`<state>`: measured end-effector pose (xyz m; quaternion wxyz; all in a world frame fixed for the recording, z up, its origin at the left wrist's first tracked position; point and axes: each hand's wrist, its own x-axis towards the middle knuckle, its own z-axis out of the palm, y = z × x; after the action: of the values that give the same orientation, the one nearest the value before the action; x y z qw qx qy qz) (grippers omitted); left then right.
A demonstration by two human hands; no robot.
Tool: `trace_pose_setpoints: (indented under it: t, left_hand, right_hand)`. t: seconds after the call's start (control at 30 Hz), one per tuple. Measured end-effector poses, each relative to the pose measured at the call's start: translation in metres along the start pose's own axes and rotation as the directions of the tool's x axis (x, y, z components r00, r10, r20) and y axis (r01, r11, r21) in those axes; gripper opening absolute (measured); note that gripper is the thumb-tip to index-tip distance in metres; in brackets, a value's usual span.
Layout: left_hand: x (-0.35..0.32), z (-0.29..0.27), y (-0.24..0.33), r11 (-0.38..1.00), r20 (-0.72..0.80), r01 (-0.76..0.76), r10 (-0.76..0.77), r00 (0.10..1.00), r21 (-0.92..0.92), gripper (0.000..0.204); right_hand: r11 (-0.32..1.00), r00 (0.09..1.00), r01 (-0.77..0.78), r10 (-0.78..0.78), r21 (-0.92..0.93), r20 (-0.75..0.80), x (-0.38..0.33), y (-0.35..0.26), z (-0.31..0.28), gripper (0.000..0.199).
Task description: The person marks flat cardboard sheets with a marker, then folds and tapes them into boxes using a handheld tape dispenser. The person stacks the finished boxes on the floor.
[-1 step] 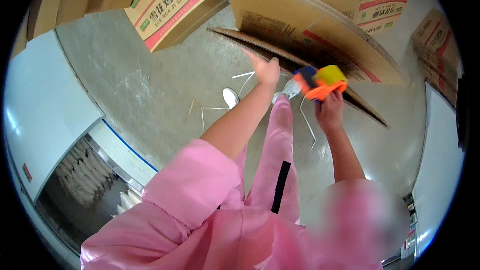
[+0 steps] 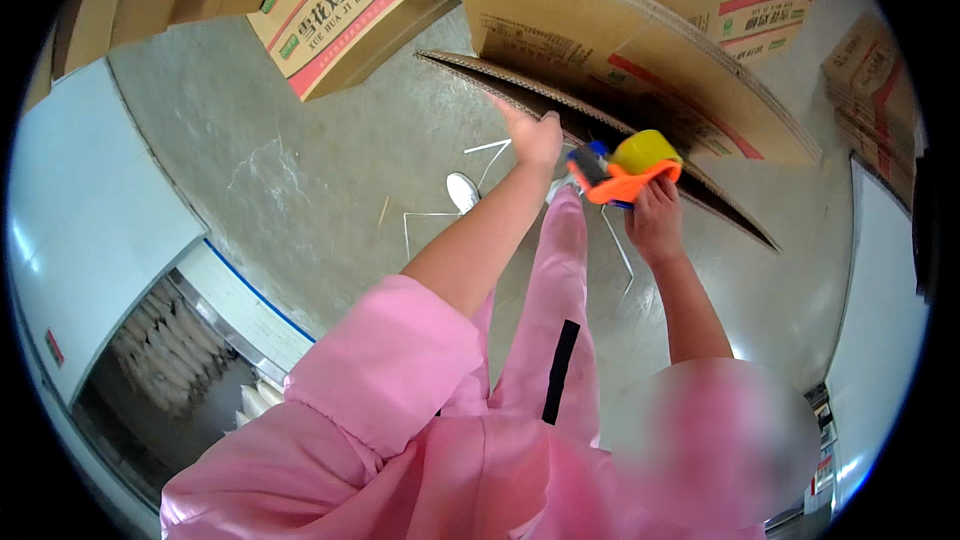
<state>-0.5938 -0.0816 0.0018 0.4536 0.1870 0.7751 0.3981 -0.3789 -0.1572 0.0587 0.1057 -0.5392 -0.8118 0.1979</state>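
Note:
A flattened cardboard box [image 2: 500, 88] stands edge-up in front of me, its two layers slightly parted along the top. My left hand [image 2: 535, 137] grips its near layer by the edge, thumb on top and fingers partly hidden. In my right hand [image 2: 655, 222] is an orange tape dispenser [image 2: 622, 185] with a yellow roll of tape [image 2: 647, 151]. The dispenser is tilted, its dark front end pointing left beside the box's near face. I cannot make out whether it touches the cardboard.
A larger brown cardboard sheet [image 2: 600, 30] leans just behind, with more flat cartons [image 2: 740, 0] beyond. A printed carton [image 2: 350, 15] stands far left and stacked cartons [image 2: 872, 95] far right. At left, a white chest [image 2: 100, 200] holds pale packages [image 2: 165, 345]. White straps [image 2: 618, 245] lie near my shoes.
My right hand has brought the tape dispenser slightly left and turned it a little. My left hand and the flattened box have hardly moved.

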Motion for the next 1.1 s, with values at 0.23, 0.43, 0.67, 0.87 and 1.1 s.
trace_pose_setpoints:
  t: [0.23,0.43,0.67,0.87,1.1]
  left_hand:
    - [-0.004,-0.133,-0.034,0.994,0.240,0.030,-0.055,0.969,0.106,0.099]
    - [0.047,-0.325,-0.046,0.833,0.574,-0.374,0.085,0.815,0.407,0.087]
    - [-0.021,-0.304,-0.071,0.060,0.717,-0.714,-0.040,0.696,0.697,0.103]
    - [-0.010,-0.211,-0.148,-0.153,0.660,-0.728,-0.329,0.675,0.668,0.120]
    - [-0.050,-0.310,-0.102,0.184,0.615,-0.958,-0.789,-0.010,0.220,0.124]
  right_hand:
    - [0.988,0.989,0.026,-0.048,0.152,0.143,-0.005,-0.057,0.001,0.034]
    - [0.542,0.592,-0.609,0.797,0.580,-0.123,-0.132,-0.090,0.011,0.031]
    - [0.124,0.079,-0.751,0.992,0.648,-0.097,-0.231,-0.124,0.124,0.045]
    - [0.515,0.523,-0.740,0.845,0.432,-0.112,-0.162,-0.135,0.251,0.059]
    - [0.266,0.220,-0.959,0.914,-0.095,0.341,-0.132,-0.097,0.223,0.070]
